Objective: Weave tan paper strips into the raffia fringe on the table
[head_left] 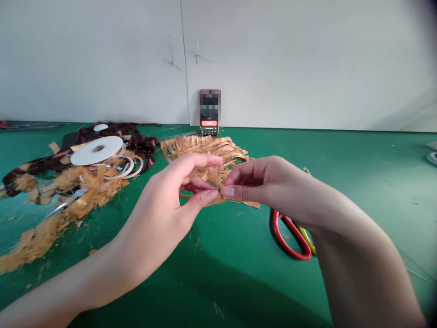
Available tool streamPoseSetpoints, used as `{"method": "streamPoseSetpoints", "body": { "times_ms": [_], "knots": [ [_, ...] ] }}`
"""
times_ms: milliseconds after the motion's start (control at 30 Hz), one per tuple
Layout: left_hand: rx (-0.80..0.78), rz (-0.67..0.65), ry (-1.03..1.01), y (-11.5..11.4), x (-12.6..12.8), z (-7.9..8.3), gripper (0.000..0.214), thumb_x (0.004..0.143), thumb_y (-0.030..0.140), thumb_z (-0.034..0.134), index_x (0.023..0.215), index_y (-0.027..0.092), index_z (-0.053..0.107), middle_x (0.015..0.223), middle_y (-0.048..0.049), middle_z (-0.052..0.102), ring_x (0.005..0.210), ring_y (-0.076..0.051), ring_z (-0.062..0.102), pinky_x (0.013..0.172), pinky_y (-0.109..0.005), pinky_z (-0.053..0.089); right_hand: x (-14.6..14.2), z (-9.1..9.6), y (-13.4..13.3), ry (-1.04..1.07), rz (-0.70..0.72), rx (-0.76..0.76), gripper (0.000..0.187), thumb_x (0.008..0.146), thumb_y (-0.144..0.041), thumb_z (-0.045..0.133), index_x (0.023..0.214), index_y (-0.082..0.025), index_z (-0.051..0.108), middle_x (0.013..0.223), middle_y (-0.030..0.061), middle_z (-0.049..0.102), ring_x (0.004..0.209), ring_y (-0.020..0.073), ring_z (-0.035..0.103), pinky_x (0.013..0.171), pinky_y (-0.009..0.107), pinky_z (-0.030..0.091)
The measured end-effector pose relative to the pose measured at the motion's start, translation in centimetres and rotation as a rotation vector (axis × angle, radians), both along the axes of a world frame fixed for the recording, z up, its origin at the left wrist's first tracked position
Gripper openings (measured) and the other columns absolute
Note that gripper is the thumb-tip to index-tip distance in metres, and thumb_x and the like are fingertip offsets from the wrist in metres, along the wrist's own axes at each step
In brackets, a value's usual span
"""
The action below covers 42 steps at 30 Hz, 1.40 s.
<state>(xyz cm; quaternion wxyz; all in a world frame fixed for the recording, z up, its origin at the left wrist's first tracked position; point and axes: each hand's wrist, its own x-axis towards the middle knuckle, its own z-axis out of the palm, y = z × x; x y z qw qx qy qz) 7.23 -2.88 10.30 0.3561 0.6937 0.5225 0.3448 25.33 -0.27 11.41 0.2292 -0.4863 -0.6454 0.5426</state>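
Observation:
Both my hands meet at the middle of the view over the green table. Between thumb and fingers, my left hand [177, 193] pinches a small piece of frayed tan ribbon [215, 176]. From the other side my right hand [257, 180] grips the same piece, thumb and index fingertip pressed together. The fingertips partly cover it. Just behind lies a pile of fringed tan ribbon strips [205, 146], its near side hidden by my hands. Red-handled scissors [290, 239] lie under my right wrist, their blades out of sight.
A phone [209, 111] leans against the white wall [290, 59]. On the left of the green table [218, 278] are a white ribbon spool [97, 151], dark brown ribbon [34, 166] and a heap of tan frayed scraps [51, 232]. Something yellow [308, 239] shows beside the scissors.

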Motion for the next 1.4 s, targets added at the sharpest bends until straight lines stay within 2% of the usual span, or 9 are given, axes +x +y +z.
{"method": "streamPoseSetpoints", "body": {
  "times_ms": [200,300,433,567,733,867,1100,1200,1400],
  "knots": [
    [0.016,-0.004,-0.087,0.0,-0.2,-0.5,0.057,0.082,0.026,0.063,0.133,0.04,0.043,0.133,-0.0001,0.053,0.083,-0.014,0.066,0.074,-0.027,0.058,-0.4,0.0,-0.3,0.008,-0.135,-0.006,0.011,0.071,-0.014,0.069,0.063,-0.018,0.063,0.065,-0.0003,0.062,0.063,0.0126,0.055,0.059,0.028,0.044],
    [-0.017,0.024,-0.161,0.3,-0.1,-0.7,0.068,0.081,0.024,0.062,0.14,0.04,0.032,0.128,-0.0021,0.054,0.086,-0.014,0.066,0.076,-0.028,0.058,-0.6,0.1,-0.4,0.035,-0.161,-0.006,0.007,0.076,-0.021,0.067,0.07,-0.017,0.064,0.075,0.0034,0.065,0.071,0.0158,0.059,0.064,0.031,0.046],
    [-0.098,0.026,-0.219,0.7,0.0,-0.7,0.05,0.081,0.024,0.064,0.128,0.023,0.047,0.104,-0.0034,0.064,0.094,-0.017,0.065,0.078,-0.025,0.056,-0.6,0.1,-0.4,0.047,-0.1,-0.018,0.011,0.079,-0.026,0.065,0.072,-0.017,0.063,0.078,0.0035,0.064,0.075,0.0163,0.059,0.067,0.031,0.046],
    [-0.098,0.016,-0.307,1.2,-0.1,-0.9,0.037,0.078,0.024,0.07,0.114,0.022,0.058,0.084,0.0006,0.063,0.08,-0.014,0.064,0.07,-0.022,0.054,-0.7,-0.2,-0.3,0.056,-0.102,-0.067,0.013,0.081,-0.022,0.063,0.069,-0.018,0.06,0.068,-0.0007,0.058,0.067,0.012,0.054,0.062,0.027,0.044],
    [-0.08,0.03,-0.438,1.3,-0.4,-1.4,0.028,0.08,0.023,0.07,0.107,0.024,0.061,0.087,0.0018,0.062,0.085,-0.011,0.062,0.073,-0.018,0.051,-1.0,-0.3,-0.3,0.108,-0.152,-0.058,0.016,0.077,-0.017,0.066,0.064,-0.017,0.057,0.064,-0.0019,0.055,0.063,0.0105,0.049,0.059,0.026,0.039],
    [-0.078,0.03,-0.485,1.2,-0.3,-1.4,0.027,0.081,0.024,0.07,0.106,0.023,0.061,0.089,0.0016,0.061,0.088,-0.011,0.062,0.075,-0.017,0.052,-1.0,0.0,-0.4,0.131,-0.164,-0.109,0.017,0.078,-0.016,0.066,0.063,-0.018,0.057,0.066,-0.0012,0.057,0.066,0.0108,0.053,0.064,0.026,0.043],
    [-0.112,0.04,-0.593,1.2,-0.2,-1.5,0.037,0.076,0.016,0.074,0.109,0.023,0.06,0.094,0.0005,0.062,0.094,-0.014,0.062,0.076,-0.019,0.053,-0.9,-0.2,-0.4,0.253,0.043,-0.169,0.013,0.077,-0.026,0.07,0.08,-0.02,0.059,0.082,0.001,0.064,0.085,0.0155,0.061,0.082,0.032,0.048],
    [-0.208,0.033,-0.679,1.3,-0.1,-1.4,0.039,0.074,0.011,0.073,0.109,0.022,0.06,0.093,0.0005,0.061,0.091,-0.013,0.062,0.073,-0.018,0.053,-1.0,-0.4,-0.3,0.262,0.031,-0.18,0.02,0.075,-0.027,0.073,0.087,-0.02,0.058,0.08,0.0005,0.063,0.081,0.0149,0.059,0.078,0.032,0.047],
    [-0.527,0.056,-0.958,2.0,-0.6,-0.5,0.024,0.074,0.001,0.06,0.093,0.012,0.068,0.089,-0.0037,0.059,0.074,-0.01,0.057,0.065,-0.019,0.051,-0.2,-0.1,-0.2,0.191,0.05,-0.161,0.013,0.076,-0.021,0.07,0.076,-0.018,0.057,0.073,-0.0029,0.056,0.071,0.01,0.052,0.065,0.025,0.04]
  ]
}}
